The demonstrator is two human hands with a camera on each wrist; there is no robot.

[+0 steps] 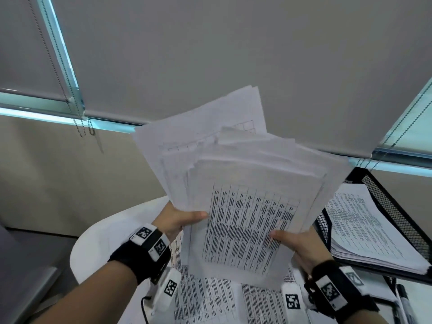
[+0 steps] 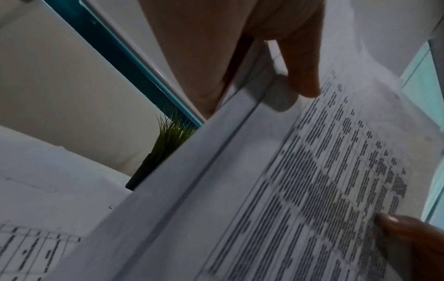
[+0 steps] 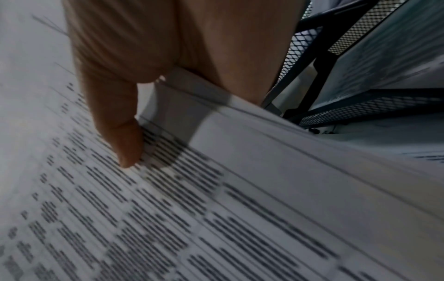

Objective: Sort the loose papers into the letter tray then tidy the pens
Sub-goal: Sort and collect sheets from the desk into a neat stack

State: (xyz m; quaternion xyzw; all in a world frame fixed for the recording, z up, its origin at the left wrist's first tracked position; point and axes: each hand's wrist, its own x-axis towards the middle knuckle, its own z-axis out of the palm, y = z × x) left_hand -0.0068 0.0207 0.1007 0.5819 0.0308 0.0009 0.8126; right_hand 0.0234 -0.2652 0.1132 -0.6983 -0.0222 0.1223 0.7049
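Slippage threatens: the left hand (image 1: 174, 220) and right hand (image 1: 301, 244) each grip the uneven paper stack (image 1: 245, 183) by thumb-and-finger pinch, above the tabletop (image 1: 105, 235), beside the letter tray (image 1: 397, 206); fanned sheets may slide out.

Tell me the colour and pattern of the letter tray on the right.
Black metal mesh letter tray, a fine diamond grid; clearest in the right wrist view.

We see grey roller blinds (image 1: 187, 54) filling the upper frame, thin strips of teal window glass (image 1: 63, 52) showing at upper left and far right, bead chains (image 1: 80, 127) hanging at left. Below the blinds a beige wall (image 1: 58, 171); a white round table (image 1: 93, 242) at lower centre. A small green plant (image 2: 168, 136) shows in the left wrist view.
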